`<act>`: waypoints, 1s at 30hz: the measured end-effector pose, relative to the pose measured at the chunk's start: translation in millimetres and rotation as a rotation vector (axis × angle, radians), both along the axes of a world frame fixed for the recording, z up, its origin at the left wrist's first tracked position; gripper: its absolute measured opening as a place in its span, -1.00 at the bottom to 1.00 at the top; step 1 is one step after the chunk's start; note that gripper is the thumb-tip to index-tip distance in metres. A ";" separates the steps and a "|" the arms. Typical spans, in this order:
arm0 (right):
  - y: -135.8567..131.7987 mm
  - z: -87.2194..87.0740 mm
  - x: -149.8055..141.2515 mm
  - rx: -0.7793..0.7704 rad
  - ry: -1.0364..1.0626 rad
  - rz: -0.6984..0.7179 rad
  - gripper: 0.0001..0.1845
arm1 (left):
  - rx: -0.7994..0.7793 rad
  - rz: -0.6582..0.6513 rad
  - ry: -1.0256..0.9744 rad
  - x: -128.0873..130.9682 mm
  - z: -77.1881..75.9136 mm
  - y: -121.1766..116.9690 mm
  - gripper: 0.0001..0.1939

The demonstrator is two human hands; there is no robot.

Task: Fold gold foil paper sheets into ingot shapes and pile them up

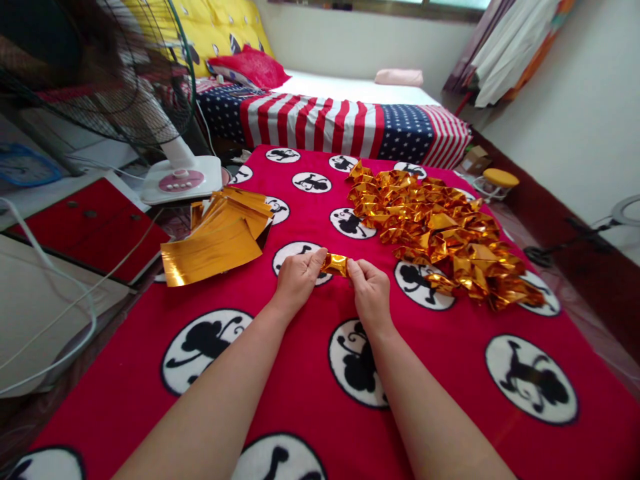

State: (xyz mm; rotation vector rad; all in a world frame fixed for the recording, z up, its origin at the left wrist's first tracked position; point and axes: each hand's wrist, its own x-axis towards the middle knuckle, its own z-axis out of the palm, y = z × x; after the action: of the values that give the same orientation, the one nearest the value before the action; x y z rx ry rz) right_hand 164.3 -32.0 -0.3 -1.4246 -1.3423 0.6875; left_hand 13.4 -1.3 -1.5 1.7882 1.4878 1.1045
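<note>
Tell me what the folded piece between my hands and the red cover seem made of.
Folded piece: probably metallic foil or foil-coated paper, glossy gold, with creases and bright reflections. Red cover: soft fabric, perhaps fleece, matte, without bright glints.

A room in a home is shown, most likely a bedroom or living space. Behind the red patterned cloth (295, 333), a bed (340, 120) is set against the wall, covered with a stars-and-stripes spread and topped by a red pillow (250, 67). To the left of the cloth, a white-based standing fan (183, 180) is placed. To its right, beyond the cloth, a yellow-topped stool (501, 178) is seen, and white fabric (515, 57) is hung by the wall.
</note>
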 end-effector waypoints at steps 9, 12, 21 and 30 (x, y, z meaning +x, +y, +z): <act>4.3 3.6 2.4 0.014 0.212 -0.036 -0.71 | 0.006 -0.027 0.082 -0.4 5.1 -1.9 -0.46; 5.8 2.6 3.4 0.021 0.270 -0.061 -0.72 | 0.014 -0.018 0.121 -0.3 4.8 -1.2 -0.48; 8.3 0.2 7.8 0.030 0.321 -0.068 -0.76 | 0.049 0.018 0.162 -1.4 2.5 0.4 -0.52; 10.9 -4.5 7.9 0.055 0.392 -0.083 -0.79 | 0.111 0.046 -0.155 -2.6 -6.0 4.9 -0.67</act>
State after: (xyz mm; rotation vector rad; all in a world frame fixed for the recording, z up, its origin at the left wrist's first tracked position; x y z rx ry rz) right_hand 172.2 -21.1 -4.8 -1.2174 -0.9833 0.8201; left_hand 10.9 3.6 -7.5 1.7054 1.4054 1.3403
